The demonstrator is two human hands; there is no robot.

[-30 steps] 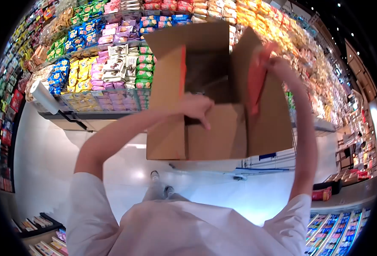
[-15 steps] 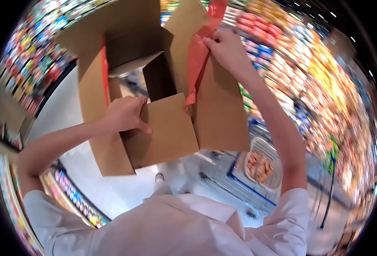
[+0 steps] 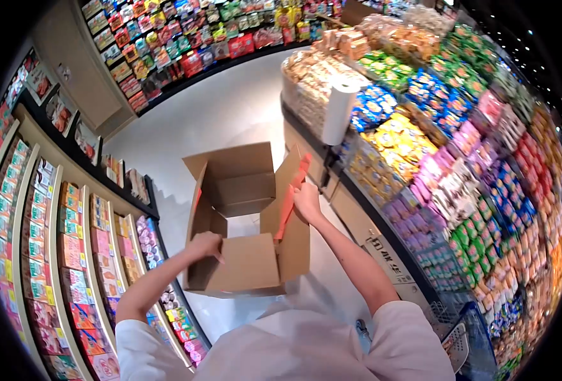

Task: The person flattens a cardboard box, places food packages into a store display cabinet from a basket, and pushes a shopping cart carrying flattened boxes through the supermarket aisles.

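Note:
A cardboard box (image 3: 246, 263) hangs in front of my body with its flaps spread. The floor shows through its open bottom. My left hand (image 3: 206, 246) is closed on the box's near left edge, thumb over the inside of the near flap. My right hand (image 3: 306, 202) pinches the right flap together with a strip of red tape (image 3: 286, 213) that dangles along it. The red strip's lower end lies near the box's near right corner.
A slanted display of bagged snacks (image 3: 401, 143) runs along the right, with a white roll (image 3: 341, 111) on its edge. Shelves of boxed goods (image 3: 74, 254) stand left. A blue-edged cart (image 3: 474, 340) is at lower right, and packets line the back wall (image 3: 192, 63).
The view has swung left, from the snack display to the aisle. The box has moved lower and farther from the camera, with both hands still on it.

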